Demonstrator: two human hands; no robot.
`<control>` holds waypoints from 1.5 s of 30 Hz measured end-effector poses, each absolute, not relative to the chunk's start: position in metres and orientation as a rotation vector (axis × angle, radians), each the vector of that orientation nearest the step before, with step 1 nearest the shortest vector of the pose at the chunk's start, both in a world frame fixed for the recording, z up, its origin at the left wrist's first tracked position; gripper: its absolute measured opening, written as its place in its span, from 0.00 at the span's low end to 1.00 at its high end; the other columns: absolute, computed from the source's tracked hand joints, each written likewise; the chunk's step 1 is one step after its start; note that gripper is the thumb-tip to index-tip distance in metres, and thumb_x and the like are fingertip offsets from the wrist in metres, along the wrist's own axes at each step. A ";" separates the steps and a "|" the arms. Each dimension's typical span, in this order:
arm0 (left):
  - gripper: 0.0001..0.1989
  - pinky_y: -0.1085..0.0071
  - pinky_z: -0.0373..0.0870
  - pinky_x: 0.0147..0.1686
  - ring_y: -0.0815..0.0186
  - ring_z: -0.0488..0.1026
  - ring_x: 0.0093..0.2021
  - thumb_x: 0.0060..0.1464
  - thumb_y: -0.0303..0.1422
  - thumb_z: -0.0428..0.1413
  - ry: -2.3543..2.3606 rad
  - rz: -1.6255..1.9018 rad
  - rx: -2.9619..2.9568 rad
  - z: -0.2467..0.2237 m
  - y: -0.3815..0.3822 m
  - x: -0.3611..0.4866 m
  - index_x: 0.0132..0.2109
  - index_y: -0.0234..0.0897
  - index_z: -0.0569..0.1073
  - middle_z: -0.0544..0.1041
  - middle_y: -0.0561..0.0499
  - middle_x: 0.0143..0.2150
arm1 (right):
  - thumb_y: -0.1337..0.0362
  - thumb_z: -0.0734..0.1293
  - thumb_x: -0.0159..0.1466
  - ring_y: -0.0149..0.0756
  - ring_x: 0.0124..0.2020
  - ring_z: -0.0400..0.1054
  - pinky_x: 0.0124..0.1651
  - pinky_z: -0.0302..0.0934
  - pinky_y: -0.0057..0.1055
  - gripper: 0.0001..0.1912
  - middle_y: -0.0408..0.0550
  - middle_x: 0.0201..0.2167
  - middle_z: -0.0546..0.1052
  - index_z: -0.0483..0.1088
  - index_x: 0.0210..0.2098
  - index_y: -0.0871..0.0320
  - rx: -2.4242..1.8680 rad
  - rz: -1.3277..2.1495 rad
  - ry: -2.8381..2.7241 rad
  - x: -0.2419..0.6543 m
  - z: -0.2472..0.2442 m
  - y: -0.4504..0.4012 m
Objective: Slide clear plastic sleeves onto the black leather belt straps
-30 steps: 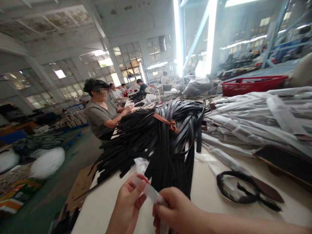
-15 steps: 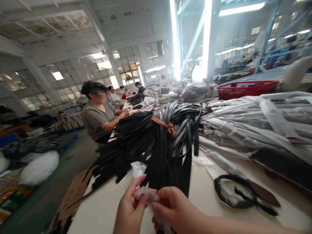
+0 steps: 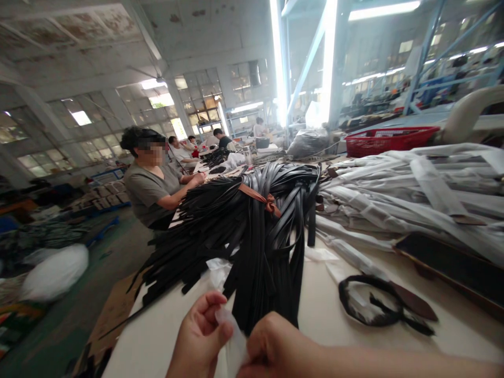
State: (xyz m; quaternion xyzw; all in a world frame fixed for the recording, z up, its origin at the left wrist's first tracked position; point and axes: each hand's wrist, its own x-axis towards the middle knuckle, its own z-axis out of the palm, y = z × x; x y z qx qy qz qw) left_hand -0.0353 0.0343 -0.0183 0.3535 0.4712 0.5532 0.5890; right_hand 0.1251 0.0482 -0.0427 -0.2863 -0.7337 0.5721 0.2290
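Strip: our crumpled white film strip [image 3: 232, 341], thin and translucent
Hands: our left hand [image 3: 199, 336] and right hand [image 3: 275, 349] both pinch it
Room: bundled black leather straps [image 3: 268, 247] just ahead; white worktable [image 3: 157, 336] open to the left

**Harsh Glare and Bowed Edges Mark Wide-Angle Factory View**

Daylight is admitted through the windows [image 3: 200, 97] behind and left of the black leather strap bundle [image 3: 252, 247], while hard glare is thrown by the vertical tube lamps [image 3: 277, 63] behind it. Deep shadow is held within the bundle's folds, and little detail is seen there. The ceiling [image 3: 74, 37] is visibly bowed toward the frame's edges. In front of the bundle, the left hand [image 3: 199, 336] and right hand [image 3: 275, 346] are slightly soft, and the white strip [image 3: 232, 341] between them is washed pale.
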 end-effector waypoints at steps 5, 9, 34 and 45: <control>0.31 0.78 0.61 0.24 0.72 0.66 0.23 0.27 0.43 0.73 1.112 1.218 0.846 -0.012 0.029 -0.028 0.39 0.37 0.72 0.72 0.57 0.24 | 0.65 0.70 0.53 0.21 0.16 0.47 0.17 0.38 0.22 0.19 0.34 0.11 0.53 0.58 0.13 0.61 -0.965 1.438 -2.006 0.127 -0.038 0.043; 0.23 0.75 0.66 0.32 0.68 0.71 0.30 0.35 0.42 0.70 1.066 1.161 0.829 -0.011 0.029 -0.025 0.37 0.34 0.75 0.76 0.52 0.30 | 0.66 0.65 0.55 0.22 0.18 0.44 0.18 0.36 0.24 0.18 0.35 0.14 0.51 0.55 0.13 0.60 -1.069 1.295 -1.911 0.125 -0.039 0.040; 0.15 0.71 0.69 0.36 0.66 0.74 0.31 0.38 0.36 0.66 1.605 1.294 1.332 -0.022 0.050 -0.046 0.35 0.34 0.76 0.78 0.52 0.29 | 0.64 0.65 0.59 0.38 0.36 0.71 0.34 0.55 0.28 0.06 0.46 0.34 0.78 0.74 0.35 0.55 -1.506 0.277 -2.608 0.241 0.038 0.128; 0.16 0.68 0.70 0.38 0.62 0.75 0.34 0.41 0.38 0.64 1.661 1.224 1.381 -0.031 0.057 -0.052 0.36 0.33 0.75 0.79 0.49 0.32 | 0.74 0.64 0.57 0.54 0.44 0.70 0.54 0.47 0.55 0.07 0.62 0.38 0.76 0.73 0.35 0.65 -2.051 -0.050 -2.407 0.266 0.023 0.141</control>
